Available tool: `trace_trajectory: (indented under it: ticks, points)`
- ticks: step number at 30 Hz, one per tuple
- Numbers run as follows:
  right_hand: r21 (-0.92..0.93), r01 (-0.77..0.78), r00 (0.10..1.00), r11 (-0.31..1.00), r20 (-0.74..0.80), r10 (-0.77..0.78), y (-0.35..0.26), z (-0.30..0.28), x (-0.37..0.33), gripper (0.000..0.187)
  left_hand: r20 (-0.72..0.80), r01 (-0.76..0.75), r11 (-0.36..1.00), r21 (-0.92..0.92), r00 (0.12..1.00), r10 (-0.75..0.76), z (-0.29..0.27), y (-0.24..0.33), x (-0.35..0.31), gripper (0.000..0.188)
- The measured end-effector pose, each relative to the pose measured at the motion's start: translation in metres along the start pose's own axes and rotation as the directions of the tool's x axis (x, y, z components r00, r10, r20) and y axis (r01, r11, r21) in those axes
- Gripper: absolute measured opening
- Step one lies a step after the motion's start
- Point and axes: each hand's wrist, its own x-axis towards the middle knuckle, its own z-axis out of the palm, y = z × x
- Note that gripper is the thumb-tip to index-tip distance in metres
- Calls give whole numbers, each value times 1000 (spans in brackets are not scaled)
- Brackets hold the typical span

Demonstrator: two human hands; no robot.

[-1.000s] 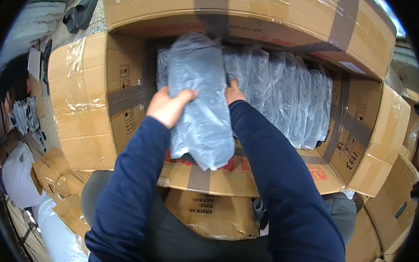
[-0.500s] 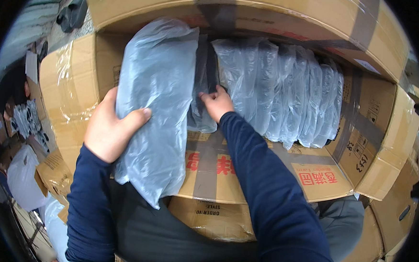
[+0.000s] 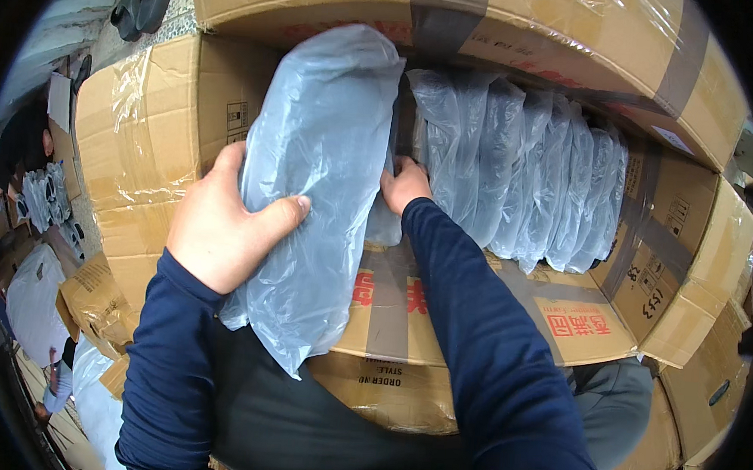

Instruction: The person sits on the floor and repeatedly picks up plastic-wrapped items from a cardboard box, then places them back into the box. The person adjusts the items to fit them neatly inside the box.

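- Many cardboard boxes [image 3: 714, 359] stand stacked all around; a big open carton [image 3: 167, 127] lies in the middle.
- Left hand [image 3: 222, 226] is clamped on a grey plastic-wrapped packet [image 3: 319, 180], lifted at the carton's left.
- Right hand [image 3: 404, 183] presses on the packed row [image 3: 527, 175] inside, its grip hidden.

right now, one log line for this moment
left hand: grips grey plastic-wrapped pack | right hand: in open carton, at packed row

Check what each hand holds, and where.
Left hand grips the grey plastic-wrapped bundle at its left edge, mid-length. Right hand reaches behind it; its grasp is hidden.
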Motion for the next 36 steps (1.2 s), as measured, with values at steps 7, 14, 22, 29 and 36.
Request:
trace_trajectory:
  ticks: [7, 14, 22, 29, 36]
  points:
    - [833, -320, 887, 451, 430, -166, -13, -5, -17, 50, 32, -8, 997, 72, 999, 5, 4, 6, 1, 75]
    - [816, -550, 832, 181, 553, 35, -13, -8, -27, 41, 243, 159, 968, 195, 948, -205, 56, 14, 55, 84]
    - [890, -277, 957, 361, 289, 23, 4, -7, -2, 51, 210, 190, 911, 366, 937, -280, 68, 7, 72, 86]
    - [459, -290, 956, 840, 175, 235, 0, -22, 10, 77, 54, 177, 860, 479, 972, -230, 136, 34, 82, 78]
    - [-488, 42, 907, 872, 384, 171, 41, -139, -77, 45, -94, -199, 893, 404, 962, 257, 227, 33, 56, 105]
